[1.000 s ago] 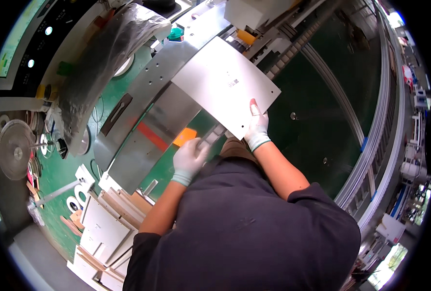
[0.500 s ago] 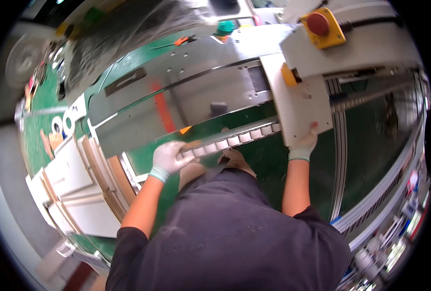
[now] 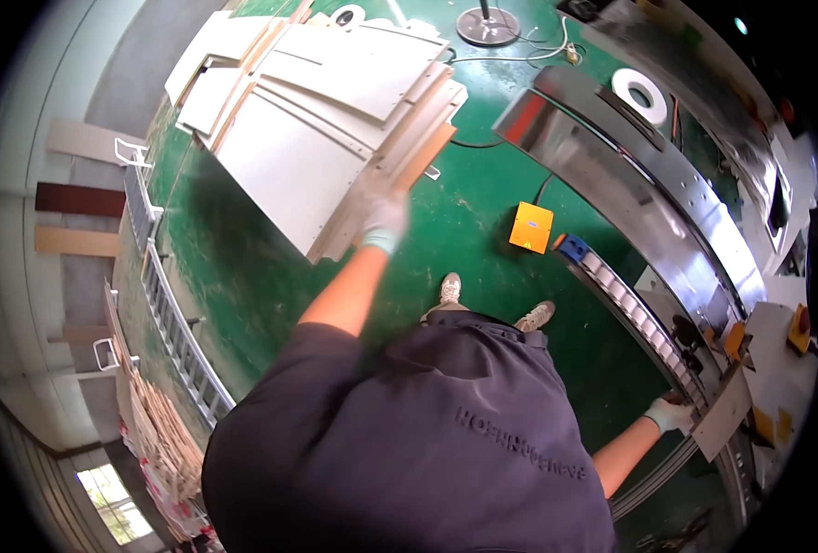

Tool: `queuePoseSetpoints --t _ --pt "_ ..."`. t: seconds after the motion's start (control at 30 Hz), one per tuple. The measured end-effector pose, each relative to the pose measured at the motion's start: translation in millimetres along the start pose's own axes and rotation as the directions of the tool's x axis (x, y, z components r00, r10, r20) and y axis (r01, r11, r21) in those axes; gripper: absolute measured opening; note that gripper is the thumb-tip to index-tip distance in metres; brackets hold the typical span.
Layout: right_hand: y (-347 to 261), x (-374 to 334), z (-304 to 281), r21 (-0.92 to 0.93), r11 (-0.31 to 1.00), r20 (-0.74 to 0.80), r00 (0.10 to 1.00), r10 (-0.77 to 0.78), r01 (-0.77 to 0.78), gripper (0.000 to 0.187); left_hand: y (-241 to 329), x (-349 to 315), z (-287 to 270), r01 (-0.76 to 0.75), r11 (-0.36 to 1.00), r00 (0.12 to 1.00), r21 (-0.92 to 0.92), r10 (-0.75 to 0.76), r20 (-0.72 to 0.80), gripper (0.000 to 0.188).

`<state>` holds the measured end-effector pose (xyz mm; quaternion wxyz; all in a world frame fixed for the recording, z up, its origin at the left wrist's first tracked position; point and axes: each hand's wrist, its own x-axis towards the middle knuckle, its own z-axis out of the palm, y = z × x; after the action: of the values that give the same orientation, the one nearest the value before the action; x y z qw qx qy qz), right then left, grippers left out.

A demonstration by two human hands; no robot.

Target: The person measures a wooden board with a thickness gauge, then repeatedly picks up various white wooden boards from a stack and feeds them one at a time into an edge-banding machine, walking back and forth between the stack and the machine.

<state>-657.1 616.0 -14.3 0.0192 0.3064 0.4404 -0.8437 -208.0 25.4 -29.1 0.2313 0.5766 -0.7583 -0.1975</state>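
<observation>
Head view: the left hand (image 3: pixel 386 217), blurred, its grip indistinguishable, lies at the lower right edge of the stack of white panels (image 3: pixel 280 170), an edge slanting up to the right. The right hand (image 3: pixel 671 415), well apart, is nearer the single panel (image 3: pixel 724 415) by the lower end of the roller rail (image 3: pixel 625 300); whether it grips the left edge cannot be told.

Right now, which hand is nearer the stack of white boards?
Left. The left hand, blurred, is at the edge of the stack of white boards; the right hand is well away, by the roller track.
</observation>
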Motion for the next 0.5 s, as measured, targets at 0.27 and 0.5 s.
queuePoseSetpoints --t 0.27,0.5 --pt "270 -239 94 -0.426 0.849 0.378 0.791 0.481 -0.312 0.029 -201 -10 -104 0.514 0.727 0.702 -0.455 -0.662 -0.263 0.049" --pt "432 -370 270 -0.809 0.562 0.588 0.215 0.78 0.175 0.027 -208 -23 -122 0.529 0.515 0.719 -0.675 -0.694 0.034 0.042"
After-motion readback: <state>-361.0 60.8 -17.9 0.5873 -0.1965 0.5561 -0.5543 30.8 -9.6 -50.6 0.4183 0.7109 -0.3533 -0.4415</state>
